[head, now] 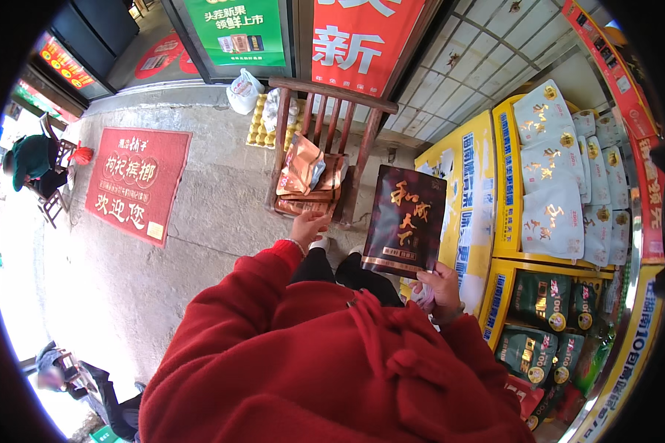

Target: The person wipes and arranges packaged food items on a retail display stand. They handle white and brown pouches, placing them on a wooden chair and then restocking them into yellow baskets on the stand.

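My right hand [445, 285] grips the lower right corner of a dark plum-brown foil pouch [402, 221]. The pouch is upright, its printed front with gold and white lettering towards me. Something pale pink shows below it by my fingers, too hidden to name. My left hand [308, 227] is at the front edge of a wooden chair [341, 99], its fingers bent over the orange-brown foil pouches [302, 166] lying on the seat. Whether those fingers touch or pinch a pouch cannot be made out.
To my right, yellow display boxes [501, 221] hold silver-white pouches [551, 171] and dark green pouches [535, 351]. Behind the chair stand egg trays [260, 124] and a white plastic bag [245, 91]. A red doormat [138, 185] lies left; two seated people are farther off.
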Available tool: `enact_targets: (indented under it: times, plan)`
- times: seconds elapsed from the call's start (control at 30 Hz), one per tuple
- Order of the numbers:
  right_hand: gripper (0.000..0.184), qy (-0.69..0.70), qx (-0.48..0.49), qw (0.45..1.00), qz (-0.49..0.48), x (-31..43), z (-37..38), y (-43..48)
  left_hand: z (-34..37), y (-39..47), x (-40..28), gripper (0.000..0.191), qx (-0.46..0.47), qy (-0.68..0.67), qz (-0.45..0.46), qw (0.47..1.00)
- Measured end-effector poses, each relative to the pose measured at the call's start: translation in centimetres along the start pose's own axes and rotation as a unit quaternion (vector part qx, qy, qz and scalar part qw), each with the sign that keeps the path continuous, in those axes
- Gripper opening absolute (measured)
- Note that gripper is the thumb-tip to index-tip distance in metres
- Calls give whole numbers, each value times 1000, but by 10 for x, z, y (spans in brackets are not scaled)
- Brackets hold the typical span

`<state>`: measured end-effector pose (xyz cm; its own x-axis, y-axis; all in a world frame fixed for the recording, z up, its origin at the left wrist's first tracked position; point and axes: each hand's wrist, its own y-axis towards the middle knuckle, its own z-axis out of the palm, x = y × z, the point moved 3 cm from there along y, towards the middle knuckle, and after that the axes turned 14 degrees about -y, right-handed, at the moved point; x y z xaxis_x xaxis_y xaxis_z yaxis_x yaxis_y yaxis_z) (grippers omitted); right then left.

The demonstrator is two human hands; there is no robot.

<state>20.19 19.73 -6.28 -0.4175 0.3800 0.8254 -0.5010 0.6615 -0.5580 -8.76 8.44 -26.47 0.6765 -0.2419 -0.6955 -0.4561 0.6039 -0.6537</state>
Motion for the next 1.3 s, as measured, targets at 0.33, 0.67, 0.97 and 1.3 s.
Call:
enact_targets:
  times: [0.33, 0.67, 0.97, 1.3]
  plan:
    - [20, -22, 5, 995, 97, -9, -4, 43, -35, 146, -32, 57, -167, 421, 166, 876]
    - [27, 43, 18, 987, 151, -26, -10, 83, -8, 226, -43, 68, -194, 505, 89, 836]
    - [26, 16, 13, 989, 147, -28, -20, 98, 1, 236, -80, 38, -78, 650, 75, 752]
    - [25, 0, 11, 986, 165, -50, -27, 97, 120, 236, -100, 23, 44, 771, 243, 587]
